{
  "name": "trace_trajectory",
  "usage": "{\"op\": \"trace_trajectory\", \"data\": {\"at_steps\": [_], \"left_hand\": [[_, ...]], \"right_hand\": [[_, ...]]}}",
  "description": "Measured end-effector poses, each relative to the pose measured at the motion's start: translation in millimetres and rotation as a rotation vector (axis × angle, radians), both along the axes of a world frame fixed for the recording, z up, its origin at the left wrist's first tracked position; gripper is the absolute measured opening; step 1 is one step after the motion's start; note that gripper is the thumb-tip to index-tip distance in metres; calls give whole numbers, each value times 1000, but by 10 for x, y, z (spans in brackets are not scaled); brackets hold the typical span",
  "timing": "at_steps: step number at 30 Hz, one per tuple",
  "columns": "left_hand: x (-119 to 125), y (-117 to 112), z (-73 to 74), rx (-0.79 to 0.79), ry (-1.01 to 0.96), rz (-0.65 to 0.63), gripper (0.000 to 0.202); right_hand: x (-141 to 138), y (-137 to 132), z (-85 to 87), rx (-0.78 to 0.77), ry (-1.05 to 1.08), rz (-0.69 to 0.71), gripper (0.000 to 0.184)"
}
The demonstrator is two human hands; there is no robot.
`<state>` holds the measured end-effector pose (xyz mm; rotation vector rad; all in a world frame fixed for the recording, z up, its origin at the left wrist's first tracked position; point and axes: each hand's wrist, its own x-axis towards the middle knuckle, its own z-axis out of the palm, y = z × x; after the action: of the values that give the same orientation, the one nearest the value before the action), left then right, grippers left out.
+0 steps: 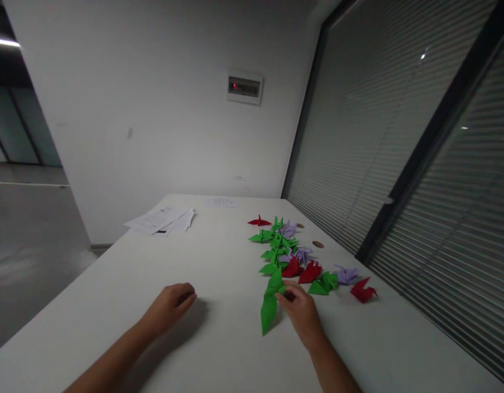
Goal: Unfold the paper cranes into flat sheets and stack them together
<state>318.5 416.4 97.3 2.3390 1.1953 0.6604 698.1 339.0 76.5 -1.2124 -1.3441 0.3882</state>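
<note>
Low in the frame, left of centre: left hand (170, 307) resting on the white table (219, 355), fingers curled loosely inward, gripping nothing. Just right of centre, right hand (301, 312) pinching the edge of a folded green paper piece (270, 303) between fingertips and thumb, paper tilted up off the tabletop. Right beside that, toward middle right, a red paper crane (362, 291) lying alone, then a scattered row of green, red and lilac folded cranes (288, 251) running up toward centre frame. Beyond those, a small brown disc (318, 244). Further up, left of centre, a loose stack of printed sheets (164, 220) at the table's far edge. At the very back, upper centre, a wall panel (244, 87) with a red light.
</note>
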Motion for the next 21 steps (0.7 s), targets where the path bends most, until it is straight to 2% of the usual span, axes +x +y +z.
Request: {"op": "trace_trajectory", "data": {"at_steps": [2,4,8,10,13,15,17,19,21], "left_hand": [[102,-90,49,1,-5,-57,30],[168,-159,77,-8,-14,-93,30],[236,-298,113,-124,-110,-196,32],[290,-403,133,-248,-233,-337,33],[411,-574,148,-537,-557,-606,66],[487,-649,138,-707,-764,-713,68],[533,-667,121,-732,-896,-698,54],[545,-638,111,-727,-979,-619,44],[535,-588,119,-717,-1060,-528,42]], "right_hand": [[-91,-69,98,27,-196,65,13],[-167,-176,188,88,-361,70,9],[-425,-438,340,151,-598,189,22],[-628,-536,420,195,-692,299,26],[-925,-574,545,319,-714,400,28],[-1066,-522,611,370,-651,412,30],[-1152,-419,655,384,-582,412,32],[-1205,-283,681,381,-552,411,32],[-1246,-131,697,370,-544,399,29]]}}
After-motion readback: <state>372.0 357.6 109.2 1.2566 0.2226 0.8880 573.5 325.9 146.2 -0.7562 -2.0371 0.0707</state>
